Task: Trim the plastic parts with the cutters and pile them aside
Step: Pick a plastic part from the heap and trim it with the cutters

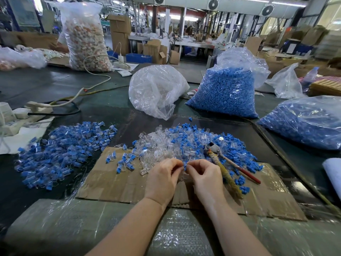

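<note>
— Blue and clear plastic everywhere on the cardboard sheet (267,198). Small parts?

— Small, yes. Clear tube-like bodies with blue caps, heaped in an untrimmed pile (186,143) at the middle of the sheet, loose clear shells mixed among blue bits.

— And the hands?

— Together just in front of that heap. Left hand (162,182) with fingers curled, pinching one side of a small blue part (185,165); right hand (206,180) curled likewise, pinching the other side. Fingertips almost touching around it.

— Cutters?

— Lying on the sheet just right of the right hand, held by neither hand. Cutters (217,154) with metal head pointing away into the heap, one handle wrapped in frayed yellowish cloth, the other red.

— Anything set aside?

— A second pile (62,150) at left, spread over the dark table (110,106) and the sheet's edge: capped clear pieces, blue ends showing. A few strays between the two heaps.

— Behind?

— A crumpled clear bag (156,89) of transparent pieces, a full bag of blue parts (227,93) beside it, another blue-filled bag (306,122) far right. White power strips (22,111) with cords at left.
</note>
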A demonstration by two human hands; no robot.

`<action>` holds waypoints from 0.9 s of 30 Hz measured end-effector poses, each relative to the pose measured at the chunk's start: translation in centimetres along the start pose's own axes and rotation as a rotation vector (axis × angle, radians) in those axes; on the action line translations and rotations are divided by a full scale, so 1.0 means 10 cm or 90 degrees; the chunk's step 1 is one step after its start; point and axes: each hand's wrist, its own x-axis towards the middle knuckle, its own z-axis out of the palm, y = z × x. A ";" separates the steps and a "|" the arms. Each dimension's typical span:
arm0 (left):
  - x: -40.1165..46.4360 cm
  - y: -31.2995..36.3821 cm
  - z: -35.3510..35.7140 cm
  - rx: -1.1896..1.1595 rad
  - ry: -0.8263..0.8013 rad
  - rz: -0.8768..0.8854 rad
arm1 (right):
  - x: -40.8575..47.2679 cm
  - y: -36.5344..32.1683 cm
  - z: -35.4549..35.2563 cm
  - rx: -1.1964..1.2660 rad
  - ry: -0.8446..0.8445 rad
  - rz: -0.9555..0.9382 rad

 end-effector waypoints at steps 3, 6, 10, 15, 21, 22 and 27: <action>0.00 0.01 -0.01 -0.013 -0.004 -0.014 | -0.08 0.05 0.00 -0.066 0.010 -0.079; 0.00 0.00 -0.01 -0.026 -0.007 -0.035 | -0.12 0.07 0.00 -0.132 0.021 -0.158; 0.00 0.00 -0.01 -0.038 -0.003 -0.053 | -0.15 0.05 0.02 -0.221 0.033 -0.233; -0.01 -0.02 0.00 -0.060 -0.004 -0.088 | -0.17 0.04 0.04 -0.264 0.066 -0.271; -0.01 -0.01 0.00 -0.048 -0.008 -0.068 | -0.17 0.05 0.06 -0.274 0.056 -0.250; -0.01 -0.01 -0.01 -0.053 0.001 -0.066 | -0.18 0.04 0.05 -0.273 0.060 -0.249; 0.06 -0.03 -0.12 -0.037 0.093 -0.095 | -0.16 0.05 0.03 -0.252 0.098 -0.222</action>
